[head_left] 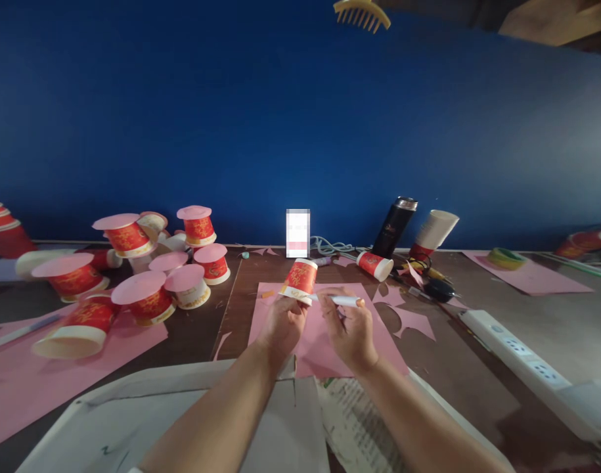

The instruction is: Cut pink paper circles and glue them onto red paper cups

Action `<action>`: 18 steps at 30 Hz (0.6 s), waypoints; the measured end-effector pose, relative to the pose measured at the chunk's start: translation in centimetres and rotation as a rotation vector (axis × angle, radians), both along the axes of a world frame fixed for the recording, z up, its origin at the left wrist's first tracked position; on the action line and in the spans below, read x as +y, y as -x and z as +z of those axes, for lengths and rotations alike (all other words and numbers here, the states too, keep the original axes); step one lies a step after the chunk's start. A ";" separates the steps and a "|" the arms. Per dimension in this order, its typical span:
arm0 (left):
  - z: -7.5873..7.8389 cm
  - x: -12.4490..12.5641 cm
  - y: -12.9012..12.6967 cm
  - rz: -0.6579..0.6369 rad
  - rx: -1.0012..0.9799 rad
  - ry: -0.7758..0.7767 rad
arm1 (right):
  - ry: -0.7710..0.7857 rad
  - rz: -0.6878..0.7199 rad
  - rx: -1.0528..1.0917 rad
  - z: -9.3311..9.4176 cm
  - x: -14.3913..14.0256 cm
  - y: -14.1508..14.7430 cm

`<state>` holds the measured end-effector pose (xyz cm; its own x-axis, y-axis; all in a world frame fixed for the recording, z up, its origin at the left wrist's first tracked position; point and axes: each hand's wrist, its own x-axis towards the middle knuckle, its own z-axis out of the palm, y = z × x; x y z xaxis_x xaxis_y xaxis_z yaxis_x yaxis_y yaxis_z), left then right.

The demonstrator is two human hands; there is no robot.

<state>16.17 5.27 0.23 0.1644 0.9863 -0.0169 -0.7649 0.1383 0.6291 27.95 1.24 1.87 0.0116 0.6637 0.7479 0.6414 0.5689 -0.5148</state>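
Observation:
My left hand (282, 325) is closed around the lower end of a red paper cup (300, 277) with gold print and a white band. The cup is upside down and slightly tilted, its white rim toward me. Between the fingers of my right hand (352, 332) is a white marker pen (347, 301), lying almost level. Its left end points at the cup's rim band; whether it touches I cannot tell. Below both hands a sheet of pink paper (349, 364) lies on the brown table, with a small orange piece (267, 295) near its upper left corner.
Several red cups topped with pink paper discs (138, 288) crowd the left side. Behind stands a blurred white screen (298, 233). At the right are a black flask (396, 226), a lying red cup (375, 266), pink scraps (415, 322), a tape roll (506, 259) and a power strip (517, 351).

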 end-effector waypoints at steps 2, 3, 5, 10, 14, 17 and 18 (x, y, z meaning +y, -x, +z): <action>0.1 0.0 0.0 -0.001 -0.023 0.022 | 0.002 -0.004 0.000 0.0 0.0 0.0; 0.2 0.0 0.1 0.000 -0.034 0.033 | 0.001 -0.009 -0.002 0.0 0.0 0.0; 0.4 0.0 0.1 -0.002 -0.054 0.045 | -0.014 -0.024 0.000 0.0 0.0 0.0; 0.6 0.0 0.2 -0.004 -0.083 0.064 | -0.041 -0.040 -0.015 0.0 0.1 0.1; 0.7 -0.1 0.2 0.011 -0.084 0.094 | -0.081 -0.098 -0.026 -0.1 0.2 0.1; 0.8 -0.2 0.1 0.013 -0.108 0.110 | -0.049 -0.077 -0.018 -0.1 0.1 0.2; 0.9 -0.2 0.1 0.017 -0.111 0.110 | -0.024 -0.048 -0.009 -0.1 0.1 0.2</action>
